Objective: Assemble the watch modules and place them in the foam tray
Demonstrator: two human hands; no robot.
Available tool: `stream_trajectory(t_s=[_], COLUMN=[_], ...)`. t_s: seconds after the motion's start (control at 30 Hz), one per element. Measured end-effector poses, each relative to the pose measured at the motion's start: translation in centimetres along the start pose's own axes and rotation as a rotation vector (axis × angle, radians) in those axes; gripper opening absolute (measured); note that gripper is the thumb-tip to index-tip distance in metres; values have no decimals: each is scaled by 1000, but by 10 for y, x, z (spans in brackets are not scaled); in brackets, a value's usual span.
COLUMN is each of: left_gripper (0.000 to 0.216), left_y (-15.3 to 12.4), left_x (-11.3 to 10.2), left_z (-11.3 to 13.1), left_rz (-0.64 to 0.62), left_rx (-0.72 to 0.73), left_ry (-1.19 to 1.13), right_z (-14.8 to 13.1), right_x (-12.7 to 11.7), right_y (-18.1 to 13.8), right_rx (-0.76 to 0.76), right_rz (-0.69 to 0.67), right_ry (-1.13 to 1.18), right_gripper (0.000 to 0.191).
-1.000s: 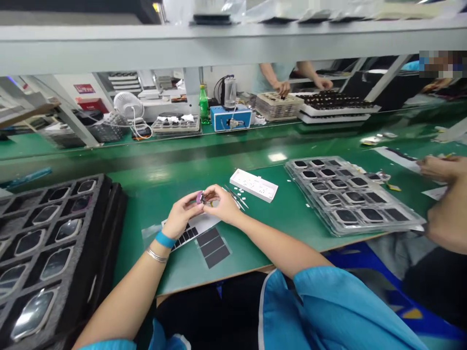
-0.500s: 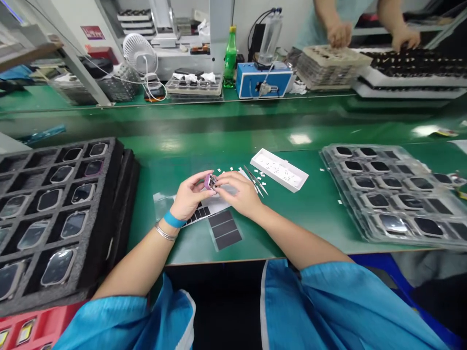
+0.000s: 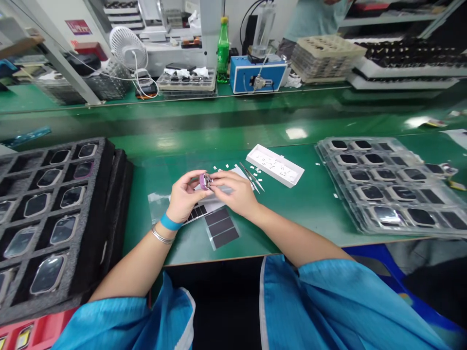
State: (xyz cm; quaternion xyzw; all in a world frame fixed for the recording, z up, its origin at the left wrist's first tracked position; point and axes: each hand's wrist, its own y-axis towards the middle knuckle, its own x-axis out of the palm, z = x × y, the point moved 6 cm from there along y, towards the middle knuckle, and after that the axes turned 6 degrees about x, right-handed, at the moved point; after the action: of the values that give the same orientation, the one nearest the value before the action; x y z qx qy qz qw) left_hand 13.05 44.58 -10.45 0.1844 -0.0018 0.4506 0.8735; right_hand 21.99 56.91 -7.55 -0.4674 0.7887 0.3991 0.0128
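My left hand (image 3: 186, 194) and my right hand (image 3: 233, 190) meet above the green bench and pinch a small metal part with a purple piece (image 3: 205, 181) between their fingertips. Its fine detail is too small to make out. Below my hands lie a clear film sheet (image 3: 158, 206) and a sheet of black rectangular pads (image 3: 221, 227). Metal tweezers (image 3: 251, 177) rest just beyond my right fingers, beside several tiny white pieces (image 3: 233, 169) and a white tray (image 3: 274, 165).
A black foam tray of glossy oval-screened parts (image 3: 22, 194) stands at left, with a red tray (image 3: 36, 328) below it. A clear tray of dark-screened parts (image 3: 328, 165) lies right. Beyond a raised shelf stand a blue machine (image 3: 257, 74), a green bottle (image 3: 223, 51), a fan (image 3: 127, 47) and a person (image 3: 314, 22).
The view has tilted downward and levelled, so the shelf edge has left the frame. A second person's hands at right are gone. My hands still hold the small part together.
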Motion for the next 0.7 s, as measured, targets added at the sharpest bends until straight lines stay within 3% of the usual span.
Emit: stream_trajectory(t_s=[0.17, 0.43, 0.57, 0.7], left_gripper=[52, 55, 54, 55], left_y=[-1, 2, 1, 0], left_x=[0, 1, 2, 2], left_z=[3, -1, -4, -7], left_rz=[-23, -2, 1, 8], left_rx=[50, -38, -148, -225], left_ry=[84, -25, -176, -272], right_z=[4, -4, 15, 71], right_x=[4, -2, -40, -96], right_y=[0, 8, 26, 41], right_rx=[-3, -118, -67, 260], right_rz=[-18, -49, 118, 216], right_ry=[-77, -175, -316, -595], right_gripper=[11, 13, 14, 13])
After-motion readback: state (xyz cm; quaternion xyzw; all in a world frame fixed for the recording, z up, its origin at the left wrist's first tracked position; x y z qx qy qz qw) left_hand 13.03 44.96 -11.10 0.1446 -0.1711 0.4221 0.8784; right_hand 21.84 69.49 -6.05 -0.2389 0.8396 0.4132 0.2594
